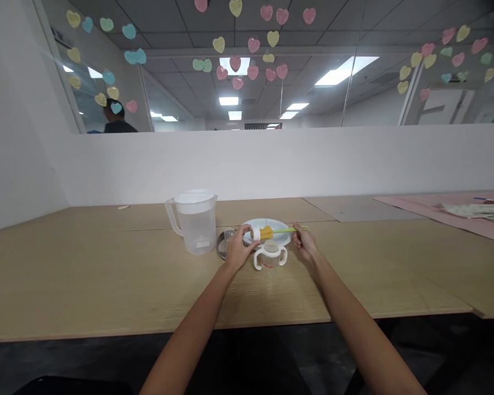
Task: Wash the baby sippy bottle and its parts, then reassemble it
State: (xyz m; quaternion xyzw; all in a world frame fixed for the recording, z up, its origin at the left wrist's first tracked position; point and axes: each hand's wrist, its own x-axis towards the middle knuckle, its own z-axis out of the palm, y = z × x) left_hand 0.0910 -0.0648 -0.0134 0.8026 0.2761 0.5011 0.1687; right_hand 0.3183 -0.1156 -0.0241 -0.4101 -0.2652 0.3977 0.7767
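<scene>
My left hand [239, 247] is closed around a small white bottle collar [255, 234]. In my right hand [304, 241] is the green handle of a bottle brush [267, 233], held level. Its yellow head points left and meets the collar; how far it reaches inside I cannot tell. Behind and below them lies a white plate [249, 224]. Just in front stands a clear baby bottle [270, 258] with two white handles. A round metal dish [221, 249] sits left of my left hand, with a clear dome-shaped cap [229, 234] at it.
A lidded clear plastic pitcher [197, 225] holding water stands to the left. A pink cloth [432, 211] with folded fabric [477, 210] on it covers the far right. Behind the wooden table [107, 274] rises a white wall with windows. A person [117, 118] shows through the glass.
</scene>
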